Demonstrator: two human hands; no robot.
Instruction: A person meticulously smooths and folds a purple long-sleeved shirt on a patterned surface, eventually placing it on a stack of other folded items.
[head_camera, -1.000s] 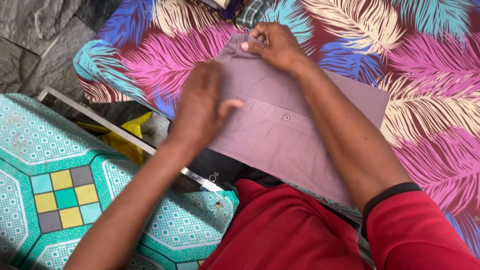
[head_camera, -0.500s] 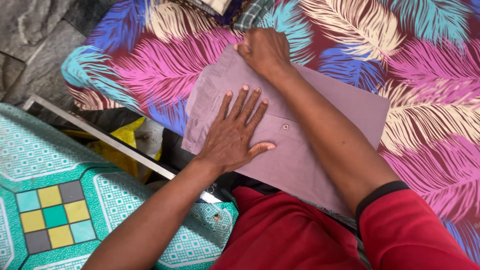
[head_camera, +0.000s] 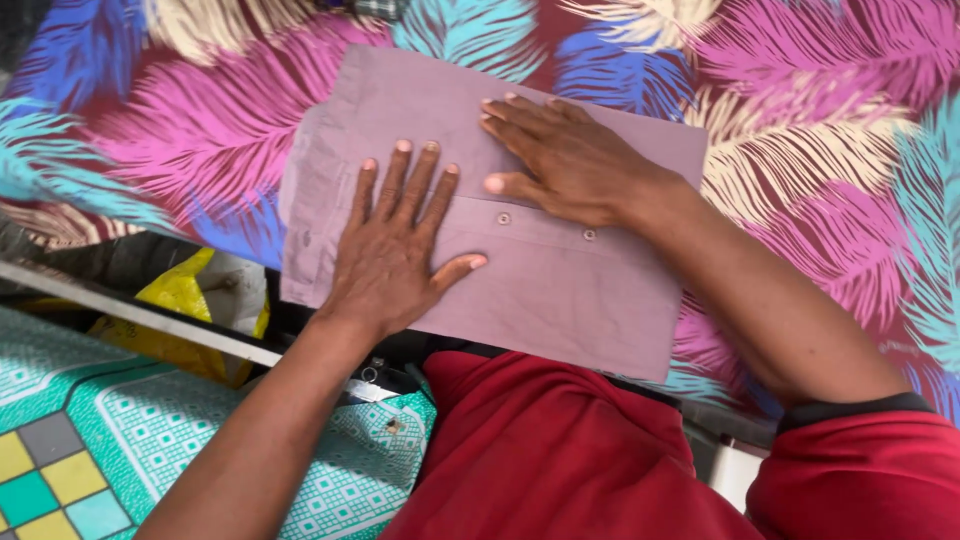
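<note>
Hands: left hand (head_camera: 395, 245), right hand (head_camera: 565, 160) flat, fingers spread, on mauve shirt (head_camera: 560, 290) | feather-print cloth (head_camera: 200, 140) beneath

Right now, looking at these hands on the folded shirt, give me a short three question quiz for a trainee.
1. True or false: both hands lie flat, palms down, on the folded mauve cotton shirt.
2. Which hand covers the shirt nearer its upper edge in the picture: A) left hand, B) right hand?
3. Fill in: the shirt lies on a cloth printed with large coloured ____.

Key: 1 true. 2 B. 3 feathers. Two small buttons show on the placket between the hands, and a yellow plastic bag sits below the table edge on the left.
</note>
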